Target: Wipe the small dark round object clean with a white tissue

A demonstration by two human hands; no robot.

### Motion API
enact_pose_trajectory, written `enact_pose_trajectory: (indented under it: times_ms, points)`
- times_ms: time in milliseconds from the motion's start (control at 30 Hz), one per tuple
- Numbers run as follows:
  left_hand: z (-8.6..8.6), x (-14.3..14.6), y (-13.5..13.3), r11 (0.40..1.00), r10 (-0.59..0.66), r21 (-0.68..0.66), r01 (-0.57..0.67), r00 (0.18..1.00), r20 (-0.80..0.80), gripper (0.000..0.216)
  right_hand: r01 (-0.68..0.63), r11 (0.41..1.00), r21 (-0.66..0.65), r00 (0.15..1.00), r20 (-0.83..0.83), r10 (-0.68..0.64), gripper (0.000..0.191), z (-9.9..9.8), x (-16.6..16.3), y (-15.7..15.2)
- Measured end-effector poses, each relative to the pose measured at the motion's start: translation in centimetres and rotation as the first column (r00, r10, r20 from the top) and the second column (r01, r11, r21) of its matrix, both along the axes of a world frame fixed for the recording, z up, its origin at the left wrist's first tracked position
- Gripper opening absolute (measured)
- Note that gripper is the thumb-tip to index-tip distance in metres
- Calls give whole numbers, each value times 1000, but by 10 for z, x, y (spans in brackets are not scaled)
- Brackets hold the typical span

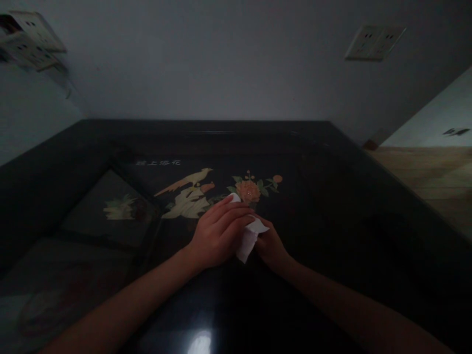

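Observation:
A crumpled white tissue (pixel 248 243) is bunched between my two hands over a dark, glossy surface (pixel 313 206). My left hand (pixel 221 230) curls over the tissue from the left, and a bit of white pokes out past its fingertips. From the right, my right hand (pixel 272 246) closes on the same tissue; its fingers are partly hidden behind the paper and my left hand. Just beyond my fingers lies an orange flower with green leaves (pixel 248 190), part of the surface's decoration. To its left is a pale long-tailed bird (pixel 193 178) on a cream rock (pixel 188 204).
The dark surface meets a grey wall (pixel 206 64) at the back. Wall sockets are at the upper right (pixel 375 43) and upper left (pixel 35 32). Wooden flooring (pixel 427 172) shows beyond the right edge. Reflections cover the left side of the surface.

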State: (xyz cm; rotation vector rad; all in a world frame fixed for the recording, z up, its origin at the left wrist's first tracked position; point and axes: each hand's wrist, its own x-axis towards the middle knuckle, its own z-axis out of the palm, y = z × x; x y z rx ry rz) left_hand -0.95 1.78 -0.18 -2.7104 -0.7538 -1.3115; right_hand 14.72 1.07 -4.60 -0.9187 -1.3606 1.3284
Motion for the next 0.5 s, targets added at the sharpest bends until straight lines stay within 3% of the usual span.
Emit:
enact_pose_trajectory:
  times_ms: [100,200,267,367,467,500]
  points:
    - [4,1,-1,999,3,-35,-3,1000,1,26,13,1000,1,1000,16,-13,18,2,0,1]
    - [4,2,-3,948,32,-317,30,982,186,29,-33,997,-69,999,10,34,26,3,3,2]
    - [1,3,-2,796,200,-601,68,908,367,32,-67,992,-106,998,-4,67,33,2,4,2]
    - [-7,8,4,483,552,-838,254,654,517,28,-82,990,-114,996,-27,80,44,-2,6,3]
    - [-13,13,8,337,616,-839,427,574,540,34,-98,991,-96,994,-49,94,55,-6,7,4]
    - [-13,14,8,335,605,-834,438,579,547,36,-103,990,-92,994,-56,98,57,-7,7,4]
